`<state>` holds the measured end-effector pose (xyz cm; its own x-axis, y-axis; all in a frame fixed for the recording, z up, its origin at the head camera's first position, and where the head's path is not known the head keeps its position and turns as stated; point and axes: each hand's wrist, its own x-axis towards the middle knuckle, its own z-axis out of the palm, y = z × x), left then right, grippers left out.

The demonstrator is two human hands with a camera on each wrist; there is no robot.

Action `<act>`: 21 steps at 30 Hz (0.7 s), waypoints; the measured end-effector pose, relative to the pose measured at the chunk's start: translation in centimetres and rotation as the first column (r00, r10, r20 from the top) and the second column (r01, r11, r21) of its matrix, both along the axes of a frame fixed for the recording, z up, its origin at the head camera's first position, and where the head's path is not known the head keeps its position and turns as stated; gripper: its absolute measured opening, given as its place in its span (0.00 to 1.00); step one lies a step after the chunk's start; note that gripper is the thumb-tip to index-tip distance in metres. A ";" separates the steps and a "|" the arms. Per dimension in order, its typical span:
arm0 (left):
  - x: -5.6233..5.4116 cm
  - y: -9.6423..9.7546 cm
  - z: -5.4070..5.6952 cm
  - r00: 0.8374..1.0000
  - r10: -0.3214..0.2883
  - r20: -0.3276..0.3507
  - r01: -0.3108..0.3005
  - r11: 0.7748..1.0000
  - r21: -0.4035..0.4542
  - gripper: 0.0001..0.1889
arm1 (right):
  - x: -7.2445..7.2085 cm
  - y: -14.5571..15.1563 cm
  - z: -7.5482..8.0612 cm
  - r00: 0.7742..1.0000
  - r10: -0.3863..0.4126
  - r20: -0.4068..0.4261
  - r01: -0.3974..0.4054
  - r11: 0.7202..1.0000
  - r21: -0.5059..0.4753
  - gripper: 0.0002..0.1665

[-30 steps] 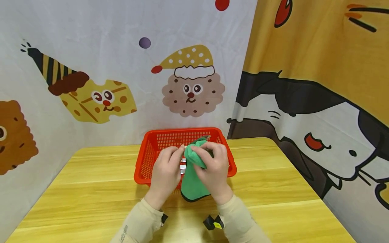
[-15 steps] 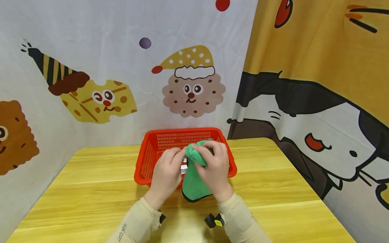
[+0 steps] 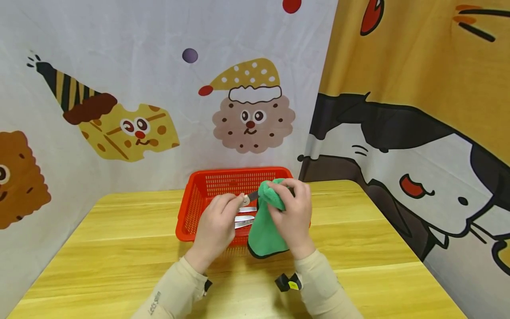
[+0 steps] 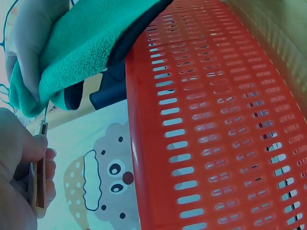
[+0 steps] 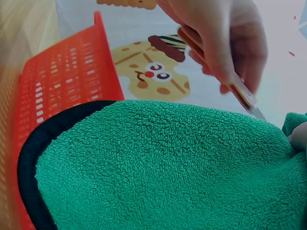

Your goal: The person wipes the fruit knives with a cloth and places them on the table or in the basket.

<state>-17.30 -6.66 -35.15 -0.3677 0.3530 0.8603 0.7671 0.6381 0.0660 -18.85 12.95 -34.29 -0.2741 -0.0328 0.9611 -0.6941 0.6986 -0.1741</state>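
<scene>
My left hand (image 3: pixel 217 226) grips the pale handle of a folding knife (image 4: pixel 39 184), which has a long slot down its side. The blade (image 3: pixel 253 195) points right and goes into a fold of a green towelling cloth (image 3: pixel 268 228) with black edging. Fingers and thumb of my right hand (image 3: pixel 295 212) pinch that fold around the blade, whose tip is hidden. The rest of the cloth hangs down over the front of a red plastic basket (image 3: pixel 183 219). Both hands are above the basket.
Inside the basket lie several shiny knife blades (image 3: pixel 244 221), partly hidden by my left hand and the cloth. The basket stands at the back of a wooden table (image 3: pixel 119 248), close to a printed curtain (image 3: pixel 151 79).
My right hand with the cloth has moved right, away from the left hand, baring part of the blade near the handle. More of the blades in the basket now show.
</scene>
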 end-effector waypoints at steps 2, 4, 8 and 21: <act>0.0 -0.1 0.0 1.000 -0.006 0.007 0.006 1.000 -0.002 0.15 | -0.1 0.5 0.1 1.000 -0.016 0.000 0.016 1.000 -0.017 0.16; -0.1 -0.1 0.0 1.000 -0.015 0.017 0.015 1.000 -0.001 0.15 | -0.3 1.0 0.2 0.999 -0.034 0.004 0.034 0.999 -0.032 0.15; -0.4 -0.4 -0.2 0.998 -0.053 0.038 0.053 0.999 0.011 0.17 | -0.5 2.2 0.5 0.998 -0.066 0.012 0.067 0.995 -0.067 0.15; -3.7 -3.7 -2.2 0.937 0.015 0.349 0.011 0.997 -0.071 0.14 | -0.4 6.3 1.3 0.995 -0.074 0.064 0.086 0.970 -0.226 0.15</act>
